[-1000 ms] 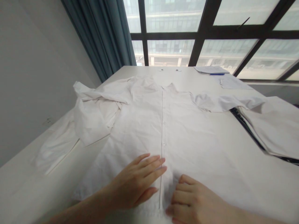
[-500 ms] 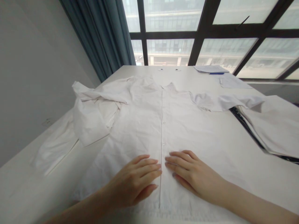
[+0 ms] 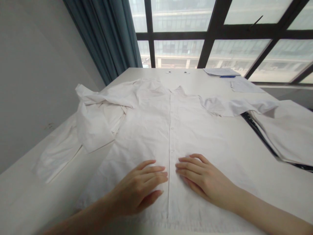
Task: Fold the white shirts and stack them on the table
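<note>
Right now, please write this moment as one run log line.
left hand: open, on white button-front shirt, left of placket | right hand: open, on shirt, right of placket | shirt: front up on white table

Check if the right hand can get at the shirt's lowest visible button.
Likely yes: the right hand is open and close to the lowest visible button, with nothing lying between them.

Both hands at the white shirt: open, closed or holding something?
Left hand: open, palm down over the white shirt, holding nothing.
Right hand: open, fingers slightly bent, holding nothing.
</note>
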### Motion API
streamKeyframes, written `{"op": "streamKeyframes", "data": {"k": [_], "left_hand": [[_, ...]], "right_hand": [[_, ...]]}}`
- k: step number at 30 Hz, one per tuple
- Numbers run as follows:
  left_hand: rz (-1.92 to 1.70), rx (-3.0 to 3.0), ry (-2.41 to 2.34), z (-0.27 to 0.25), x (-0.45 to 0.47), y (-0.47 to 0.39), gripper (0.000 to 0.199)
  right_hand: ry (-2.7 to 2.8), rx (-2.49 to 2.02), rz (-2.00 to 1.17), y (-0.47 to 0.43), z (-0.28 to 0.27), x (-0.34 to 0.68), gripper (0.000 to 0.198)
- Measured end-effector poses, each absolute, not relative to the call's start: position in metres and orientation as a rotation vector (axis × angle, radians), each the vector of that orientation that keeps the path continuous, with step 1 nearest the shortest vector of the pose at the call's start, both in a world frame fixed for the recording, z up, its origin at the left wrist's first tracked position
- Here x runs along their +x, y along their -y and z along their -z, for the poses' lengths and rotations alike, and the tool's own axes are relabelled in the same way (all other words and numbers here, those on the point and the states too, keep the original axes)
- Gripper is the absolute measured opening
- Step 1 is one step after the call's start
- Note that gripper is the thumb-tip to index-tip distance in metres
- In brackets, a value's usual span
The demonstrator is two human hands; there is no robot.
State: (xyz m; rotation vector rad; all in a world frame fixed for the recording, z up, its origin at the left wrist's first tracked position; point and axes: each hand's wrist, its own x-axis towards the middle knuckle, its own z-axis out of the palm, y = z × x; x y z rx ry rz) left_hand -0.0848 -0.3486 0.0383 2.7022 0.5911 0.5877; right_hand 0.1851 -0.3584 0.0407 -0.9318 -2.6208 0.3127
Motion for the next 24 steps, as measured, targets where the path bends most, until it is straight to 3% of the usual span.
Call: {"op": "streamKeyframes", "data": {"k": [19, 24], "left_hand": [[-0.504, 2.554, -0.54, -0.0392, -0.0877, 0.3477, 0.029], [-0.527, 2.593, -0.673, -0.0394, -0.0862, 0.348, 0.045]], "right_hand": [[2.513, -0.801, -0.308, 0.3624, -0.038, 0.182, 0.025], [2.527, -0.674, -0.343, 0.3635, -0.0341, 0.1819, 0.02]]}}
